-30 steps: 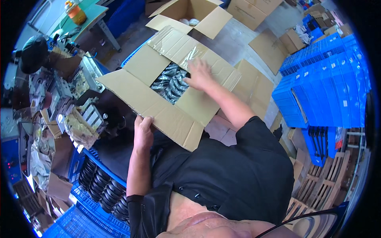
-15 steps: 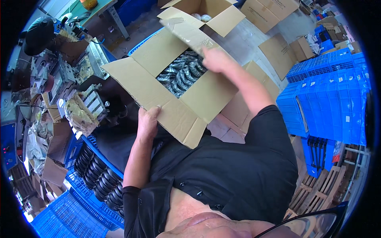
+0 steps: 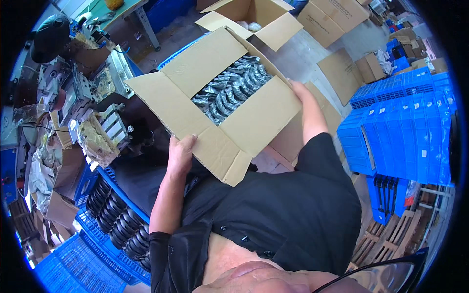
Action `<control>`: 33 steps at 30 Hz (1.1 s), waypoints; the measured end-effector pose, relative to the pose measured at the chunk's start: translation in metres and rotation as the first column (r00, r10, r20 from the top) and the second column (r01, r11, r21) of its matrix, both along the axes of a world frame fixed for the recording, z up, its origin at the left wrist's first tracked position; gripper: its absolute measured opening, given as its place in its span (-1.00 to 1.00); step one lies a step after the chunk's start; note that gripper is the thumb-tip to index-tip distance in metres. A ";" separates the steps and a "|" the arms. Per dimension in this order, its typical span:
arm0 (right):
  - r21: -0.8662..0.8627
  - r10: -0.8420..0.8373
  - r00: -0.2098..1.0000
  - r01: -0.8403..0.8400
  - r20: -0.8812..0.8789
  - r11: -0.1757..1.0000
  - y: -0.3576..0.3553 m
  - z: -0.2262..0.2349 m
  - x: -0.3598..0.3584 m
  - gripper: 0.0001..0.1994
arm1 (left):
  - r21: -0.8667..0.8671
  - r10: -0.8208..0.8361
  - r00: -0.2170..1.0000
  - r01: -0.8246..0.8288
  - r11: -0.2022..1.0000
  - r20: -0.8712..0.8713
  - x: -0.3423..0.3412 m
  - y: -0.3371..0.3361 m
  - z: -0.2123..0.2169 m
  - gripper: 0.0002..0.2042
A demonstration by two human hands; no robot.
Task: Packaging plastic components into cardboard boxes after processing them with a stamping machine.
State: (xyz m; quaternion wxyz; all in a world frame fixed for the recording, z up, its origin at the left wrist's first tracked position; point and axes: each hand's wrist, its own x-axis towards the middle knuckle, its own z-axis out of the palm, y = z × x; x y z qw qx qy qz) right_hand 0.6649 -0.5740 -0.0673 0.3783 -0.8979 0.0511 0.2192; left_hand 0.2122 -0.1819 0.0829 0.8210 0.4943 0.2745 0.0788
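Note:
An open cardboard box (image 3: 261, 119) is in front of me, its flaps spread. Inside lie several dark, curved pieces (image 3: 229, 93) in shiny clear plastic wrap, set in rows. My left hand (image 3: 181, 152) is closed on the near left flap, thumb on top and fingers hidden beneath. At the box's right side my right hand (image 3: 302, 93) grips the edge, with most of its fingers out of sight behind the cardboard. The far flap is turned outward and shows only as a thin strip.
Left of me stands a machine (image 3: 100, 136). A blue crate (image 3: 124, 195) with black rings is at the lower left. Beyond the box is another open carton (image 3: 278, 27). Stacked blue crates (image 3: 400, 132) and wooden pallets (image 3: 391, 239) stand on the right.
My right hand has left the far flap and moved right and down to the box's right side. The far flap has swung outward, uncovering more wrapped pieces. My left hand keeps its hold.

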 end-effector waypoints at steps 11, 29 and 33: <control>-0.396 0.409 0.891 -0.310 0.197 0.865 0.120 0.061 -0.052 -0.32 | 0.011 0.053 0.998 -0.053 0.999 -0.046 -0.011 0.007 0.002 -0.50; -0.528 0.336 0.908 -0.163 0.249 0.834 0.108 0.079 0.040 -0.35 | -0.044 -0.085 0.972 0.097 0.994 0.219 0.072 0.032 0.021 -0.55; -0.622 0.367 0.891 -0.132 0.266 0.772 0.148 0.051 0.005 -0.25 | -0.113 0.139 0.990 -0.138 0.984 0.007 0.073 0.031 -0.052 -0.55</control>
